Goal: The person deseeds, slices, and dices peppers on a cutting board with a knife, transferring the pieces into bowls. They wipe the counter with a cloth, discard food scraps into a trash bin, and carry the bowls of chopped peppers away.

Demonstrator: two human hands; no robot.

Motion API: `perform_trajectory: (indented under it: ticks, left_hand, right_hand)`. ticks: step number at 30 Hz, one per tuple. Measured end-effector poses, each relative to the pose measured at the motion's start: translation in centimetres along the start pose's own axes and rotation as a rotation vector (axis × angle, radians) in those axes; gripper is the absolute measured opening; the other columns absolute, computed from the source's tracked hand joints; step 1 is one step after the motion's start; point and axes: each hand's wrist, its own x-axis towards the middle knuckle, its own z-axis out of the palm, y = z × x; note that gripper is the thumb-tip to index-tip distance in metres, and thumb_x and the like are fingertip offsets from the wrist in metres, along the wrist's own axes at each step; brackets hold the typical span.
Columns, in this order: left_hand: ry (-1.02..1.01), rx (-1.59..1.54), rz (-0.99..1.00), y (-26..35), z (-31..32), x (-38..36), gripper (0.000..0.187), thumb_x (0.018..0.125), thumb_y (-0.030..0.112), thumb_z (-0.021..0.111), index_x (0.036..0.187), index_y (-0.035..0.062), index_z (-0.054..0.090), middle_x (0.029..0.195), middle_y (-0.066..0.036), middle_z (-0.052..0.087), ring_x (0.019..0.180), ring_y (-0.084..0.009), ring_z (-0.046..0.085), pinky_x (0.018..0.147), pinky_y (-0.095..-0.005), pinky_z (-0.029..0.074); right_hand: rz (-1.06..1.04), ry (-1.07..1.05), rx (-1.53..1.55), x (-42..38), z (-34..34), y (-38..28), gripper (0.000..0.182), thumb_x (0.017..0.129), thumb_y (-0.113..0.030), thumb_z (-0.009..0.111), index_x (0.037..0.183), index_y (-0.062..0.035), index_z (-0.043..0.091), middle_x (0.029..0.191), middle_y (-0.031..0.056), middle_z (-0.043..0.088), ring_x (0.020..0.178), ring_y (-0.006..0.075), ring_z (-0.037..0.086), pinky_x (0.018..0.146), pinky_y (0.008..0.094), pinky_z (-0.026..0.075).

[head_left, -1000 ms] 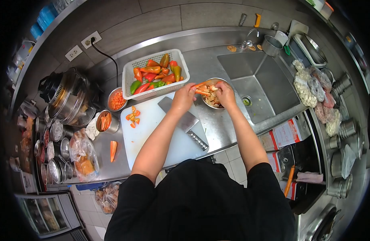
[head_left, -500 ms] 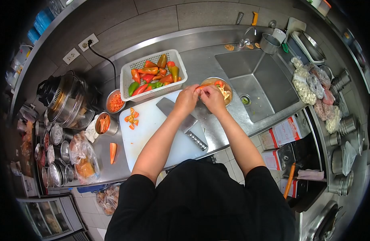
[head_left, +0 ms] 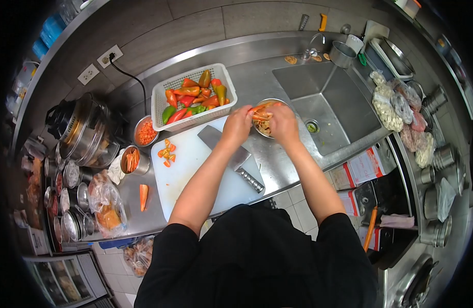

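Over a metal bowl (head_left: 265, 131) of pale scraps, my left hand (head_left: 238, 124) is closed on one end of an opened orange-red pepper (head_left: 262, 110). My right hand (head_left: 284, 124) is at the pepper's other side, its fingers blurred and partly hidden. A cleaver (head_left: 226, 154) lies on the white cutting board (head_left: 187, 179), left of the bowl. Small orange pepper pieces (head_left: 167, 154) lie near the board's upper left. Behind the board, a white perforated basket (head_left: 192, 122) holds several red, orange and green peppers.
A sink (head_left: 334, 108) is at the right. Left of the board stand a bowl of diced pepper (head_left: 145, 131), a metal pot of strips (head_left: 135, 160), a food machine (head_left: 87, 133) and a plastic bag (head_left: 107, 203). One long orange piece (head_left: 143, 197) lies on the counter.
My right hand has shifted right and slightly down, and its fingers have blurred. More of the opened pepper shows between my hands. The camera view has shifted slightly.
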Motion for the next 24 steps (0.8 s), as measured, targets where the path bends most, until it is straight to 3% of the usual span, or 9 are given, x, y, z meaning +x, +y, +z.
perform_trajectory:
  ticks: [2, 4, 6, 8, 12, 14, 17, 19, 24]
  left_hand:
    - [0.001, 0.018, 0.022, 0.2, 0.5, -0.2, 0.031, 0.105, 0.02, 0.054, 0.123, -0.0029, 0.065, 0.098, -0.019, 0.072, 0.071, -0.0238, 0.072, 0.07, -0.0365, 0.056]
    - [0.012, 0.039, 0.048, 0.4, 0.5, -0.1, 0.031, 0.104, 0.02, 0.055, 0.122, -0.0029, 0.065, 0.097, -0.019, 0.072, 0.072, -0.0243, 0.072, 0.07, -0.0368, 0.056]
    - [0.001, 0.05, 0.023, 0.0, 0.3, -0.1, 0.031, 0.104, 0.02, 0.055, 0.122, -0.0027, 0.065, 0.096, -0.019, 0.071, 0.072, -0.0258, 0.071, 0.069, -0.0381, 0.055]
    - [0.015, 0.019, 0.019, -0.6, 0.8, -0.4, 0.03, 0.103, 0.02, 0.055, 0.121, -0.0024, 0.066, 0.096, -0.019, 0.071, 0.072, -0.0261, 0.071, 0.07, -0.0386, 0.055]
    - [0.033, 0.002, 0.049, 0.5, 0.1, -1.3, 0.03, 0.103, 0.021, 0.056, 0.12, -0.0013, 0.067, 0.096, -0.019, 0.071, 0.073, -0.0269, 0.071, 0.073, -0.0401, 0.055]
    - [0.048, 0.017, -0.033, 0.1, -1.7, -2.2, 0.031, 0.103, 0.023, 0.056, 0.121, -0.0005, 0.066, 0.095, -0.018, 0.072, 0.074, -0.026, 0.071, 0.075, -0.0393, 0.054]
    - [0.067, -0.161, -0.261, -2.2, -5.3, -5.8, 0.034, 0.105, 0.028, 0.055, 0.125, 0.0014, 0.064, 0.095, -0.014, 0.073, 0.077, -0.0183, 0.071, 0.07, -0.0329, 0.055]
    - [0.172, -0.214, -0.362, -4.0, -9.0, -9.6, 0.034, 0.105, 0.029, 0.055, 0.123, 0.0019, 0.065, 0.094, -0.013, 0.072, 0.076, -0.0181, 0.07, 0.071, -0.0327, 0.055]
    - [0.583, -0.263, -0.598, -10.5, -20.8, -23.0, 0.034, 0.107, 0.03, 0.055, 0.125, 0.0026, 0.063, 0.082, -0.002, 0.066, 0.066, -0.0091, 0.061, 0.062, -0.0242, 0.052]
  right_hand:
    - [-0.122, -0.024, 0.084, -0.8, 0.1, 0.0, 0.021, 0.078, -0.002, 0.063, 0.097, -0.0067, 0.072, 0.103, 0.0137, 0.072, 0.098, 0.0332, 0.065, 0.086, 0.0455, 0.05]
    - [0.285, -0.43, -0.296, -1.6, 1.5, 2.3, 0.023, 0.077, -0.001, 0.064, 0.098, -0.0068, 0.072, 0.102, 0.0119, 0.072, 0.101, 0.0308, 0.065, 0.088, 0.0446, 0.048]
    - [0.273, -0.268, -0.276, -1.5, 1.3, 2.0, 0.026, 0.077, -0.003, 0.064, 0.102, -0.0069, 0.072, 0.101, 0.0114, 0.073, 0.101, 0.0307, 0.066, 0.09, 0.0451, 0.048]
    - [0.052, 0.102, -0.095, -0.5, -0.7, -1.0, 0.031, 0.079, -0.004, 0.062, 0.107, -0.0068, 0.073, 0.102, 0.0119, 0.073, 0.1, 0.0317, 0.066, 0.089, 0.0459, 0.048]
    - [-0.097, -0.087, 0.126, -2.6, 1.4, -1.8, 0.032, 0.079, -0.004, 0.062, 0.109, -0.0057, 0.073, 0.104, 0.0141, 0.073, 0.099, 0.0331, 0.067, 0.091, 0.0473, 0.048]
    - [0.195, -0.153, -0.149, -4.8, 3.9, 2.1, 0.034, 0.079, -0.002, 0.064, 0.111, -0.004, 0.071, 0.104, 0.015, 0.072, 0.1, 0.0332, 0.066, 0.093, 0.047, 0.047]
    - [0.126, -0.106, -0.056, -4.9, 2.1, -0.6, 0.031, 0.083, -0.005, 0.064, 0.113, -0.0041, 0.071, 0.103, 0.016, 0.072, 0.099, 0.0342, 0.066, 0.094, 0.0456, 0.048]
    - [0.302, -0.405, 0.177, -6.0, 1.0, -3.4, 0.033, 0.087, -0.01, 0.065, 0.119, -0.0058, 0.068, 0.102, 0.0145, 0.07, 0.098, 0.0347, 0.066, 0.093, 0.0442, 0.05]
    - [0.244, -0.86, 0.18, -11.2, 1.1, -10.4, 0.055, 0.084, -0.017, 0.075, 0.136, -0.0102, 0.059, 0.109, 0.0158, 0.062, 0.103, 0.0342, 0.062, 0.091, 0.0425, 0.051]
